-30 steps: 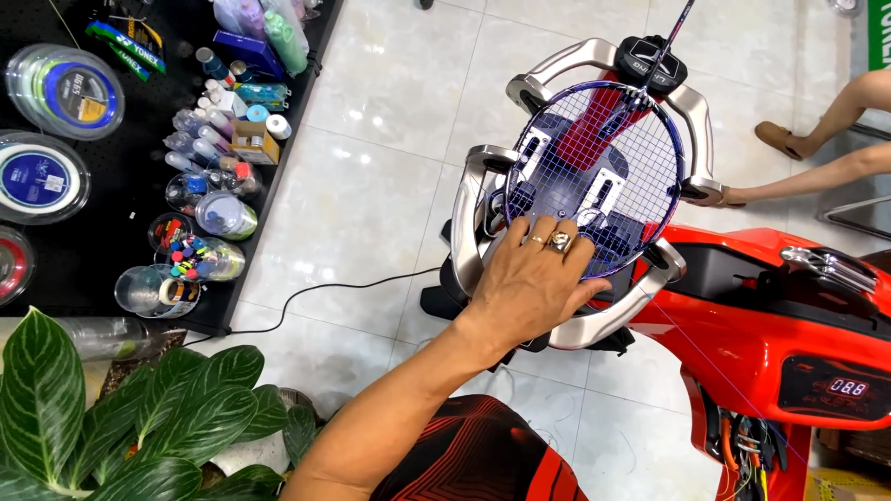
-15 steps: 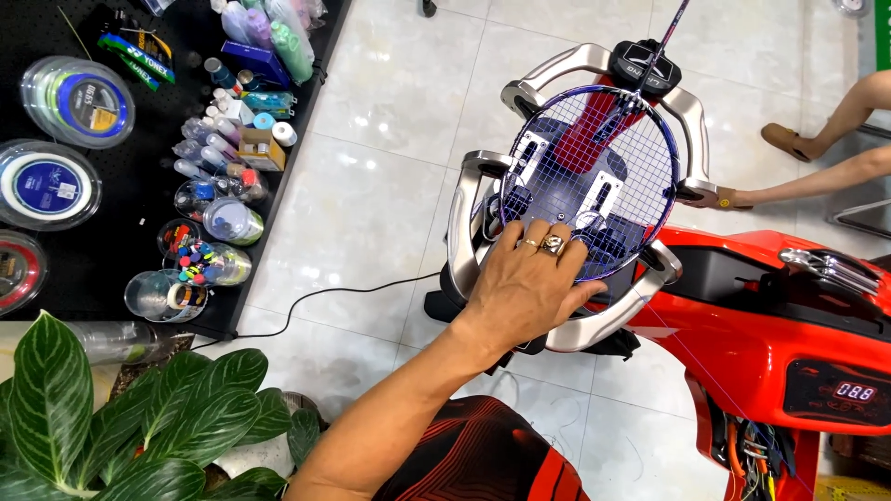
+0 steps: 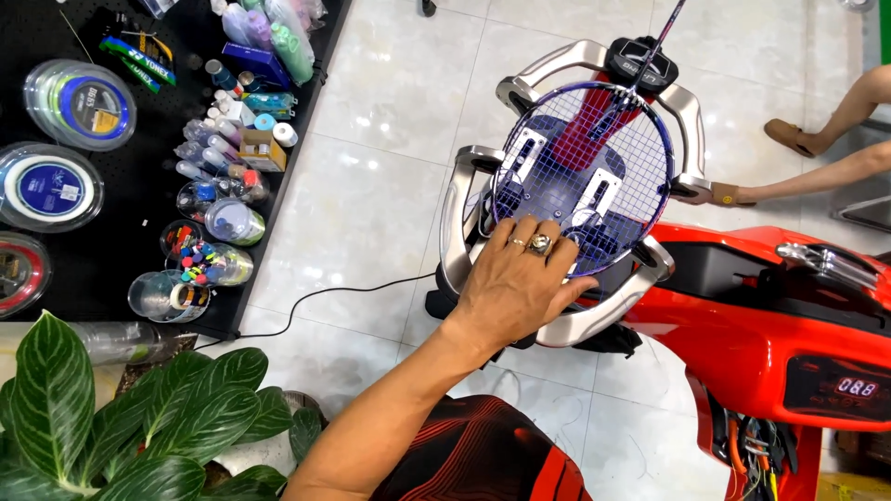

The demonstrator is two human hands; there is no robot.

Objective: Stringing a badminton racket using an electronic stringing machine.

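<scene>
A badminton racket [image 3: 608,130] with a dark purple frame lies clamped flat in the silver cradle [image 3: 603,311] of a red stringing machine [image 3: 761,315]. My left hand [image 3: 520,283], with rings on two fingers, rests palm down on the near end of the string bed. The fingertips press on the strings and the thumb points right along the cradle's rim. Nothing is held in it. The racket's shaft runs away to the top right. My right hand is out of view.
A black table [image 3: 121,250] on the left holds string reels [image 3: 51,186], small bottles and tubs of small parts. A leafy plant [image 3: 111,417] fills the lower left. A black cable [image 3: 316,295] crosses the white tiles. Another person's sandalled legs [image 3: 835,107] are at the right.
My left hand stays on the near strings and has shifted only slightly left with the view. Nothing was picked up or let go.
</scene>
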